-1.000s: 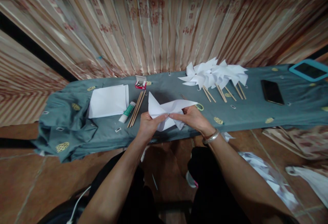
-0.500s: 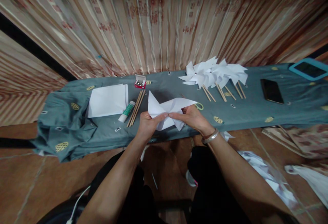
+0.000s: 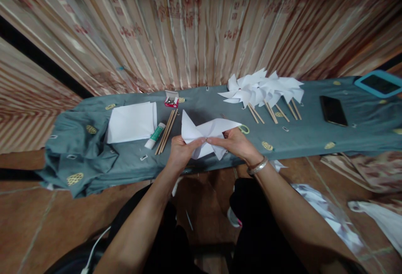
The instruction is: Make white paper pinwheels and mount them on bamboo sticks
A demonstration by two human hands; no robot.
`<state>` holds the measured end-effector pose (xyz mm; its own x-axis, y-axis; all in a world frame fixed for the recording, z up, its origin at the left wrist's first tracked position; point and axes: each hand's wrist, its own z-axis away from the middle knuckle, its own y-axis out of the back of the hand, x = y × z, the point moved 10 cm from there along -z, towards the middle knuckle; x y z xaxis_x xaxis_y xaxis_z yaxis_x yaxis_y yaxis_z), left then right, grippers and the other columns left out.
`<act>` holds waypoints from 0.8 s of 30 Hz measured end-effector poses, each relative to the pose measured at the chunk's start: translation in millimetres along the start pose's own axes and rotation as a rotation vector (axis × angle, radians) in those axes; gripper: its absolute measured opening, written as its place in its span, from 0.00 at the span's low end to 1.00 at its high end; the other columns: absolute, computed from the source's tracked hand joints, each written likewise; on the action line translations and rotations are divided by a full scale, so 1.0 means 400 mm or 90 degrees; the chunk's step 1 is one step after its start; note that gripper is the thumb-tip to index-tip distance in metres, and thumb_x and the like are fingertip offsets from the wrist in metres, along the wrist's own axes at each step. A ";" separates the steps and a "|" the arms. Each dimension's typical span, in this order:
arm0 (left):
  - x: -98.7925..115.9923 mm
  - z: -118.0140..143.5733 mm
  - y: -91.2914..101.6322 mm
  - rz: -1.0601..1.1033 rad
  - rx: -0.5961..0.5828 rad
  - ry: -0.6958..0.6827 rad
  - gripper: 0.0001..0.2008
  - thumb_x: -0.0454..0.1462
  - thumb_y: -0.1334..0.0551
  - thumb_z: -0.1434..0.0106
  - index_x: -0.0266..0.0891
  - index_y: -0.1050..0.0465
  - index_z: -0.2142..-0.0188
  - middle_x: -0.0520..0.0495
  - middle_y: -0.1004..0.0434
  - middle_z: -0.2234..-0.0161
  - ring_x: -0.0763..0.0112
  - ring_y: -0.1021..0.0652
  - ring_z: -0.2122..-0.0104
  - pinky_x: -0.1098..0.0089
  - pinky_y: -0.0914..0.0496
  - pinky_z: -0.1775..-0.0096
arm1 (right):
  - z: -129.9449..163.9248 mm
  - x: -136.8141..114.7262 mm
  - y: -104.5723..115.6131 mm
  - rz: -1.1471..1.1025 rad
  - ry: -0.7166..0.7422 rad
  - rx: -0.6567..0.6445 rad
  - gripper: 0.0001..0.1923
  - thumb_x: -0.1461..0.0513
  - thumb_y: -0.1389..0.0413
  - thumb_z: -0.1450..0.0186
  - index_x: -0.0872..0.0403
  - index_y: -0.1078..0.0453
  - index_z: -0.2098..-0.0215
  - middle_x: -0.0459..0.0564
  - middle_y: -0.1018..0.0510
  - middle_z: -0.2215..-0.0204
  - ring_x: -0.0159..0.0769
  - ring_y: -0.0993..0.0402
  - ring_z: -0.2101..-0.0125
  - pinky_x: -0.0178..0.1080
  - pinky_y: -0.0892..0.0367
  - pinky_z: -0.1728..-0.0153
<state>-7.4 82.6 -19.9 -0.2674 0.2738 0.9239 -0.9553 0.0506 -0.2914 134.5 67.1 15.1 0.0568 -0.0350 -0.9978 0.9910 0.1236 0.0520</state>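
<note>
Left hand point(image 3: 181, 150) and right hand point(image 3: 239, 143) pinch folded paper point(image 3: 205, 130) — thumbs at its pin point(image 3: 206, 139).

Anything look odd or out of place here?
The cloth is bunched at its left end, unlike its flatter middle, and a thin white strip lies loose on the floor. The held paper shows no obvious damage.

We see a pleated curtain point(image 3: 207, 35) filling the upper frame, a black bar point(image 3: 40, 54) slanting at upper left, a cloth-covered table point(image 3: 304, 139) spanning the middle, and brown tiled floor point(image 3: 25, 215) at lower left.
</note>
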 end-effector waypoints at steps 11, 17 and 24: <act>-0.006 -0.003 0.000 -0.004 -0.006 0.000 0.17 0.39 0.23 0.67 0.33 0.21 0.76 0.48 0.20 0.77 0.71 0.24 0.78 0.70 0.30 0.71 | -0.001 -0.001 0.001 0.024 -0.005 0.015 0.20 0.51 0.33 0.49 0.53 0.25 0.63 0.48 0.18 0.64 0.38 0.22 0.64 0.38 0.28 0.64; -0.008 -0.003 0.000 0.015 -0.001 0.002 0.16 0.37 0.23 0.67 0.33 0.20 0.76 0.49 0.20 0.77 0.71 0.24 0.78 0.71 0.30 0.71 | -0.001 0.003 0.002 0.005 0.002 0.020 0.18 0.52 0.34 0.48 0.53 0.24 0.63 0.47 0.18 0.64 0.37 0.22 0.64 0.36 0.28 0.66; 0.003 0.000 -0.002 0.008 0.009 0.005 0.15 0.38 0.24 0.68 0.34 0.22 0.79 0.48 0.21 0.78 0.70 0.25 0.78 0.69 0.29 0.72 | -0.001 0.001 0.003 0.016 -0.012 0.033 0.19 0.51 0.33 0.49 0.53 0.24 0.64 0.46 0.18 0.66 0.36 0.22 0.67 0.36 0.28 0.69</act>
<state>-7.0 82.9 -18.5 -0.2782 0.2815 0.9184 -0.9537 0.0333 -0.2991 135.5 67.5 14.5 0.0832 -0.0510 -0.9952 0.9941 0.0737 0.0793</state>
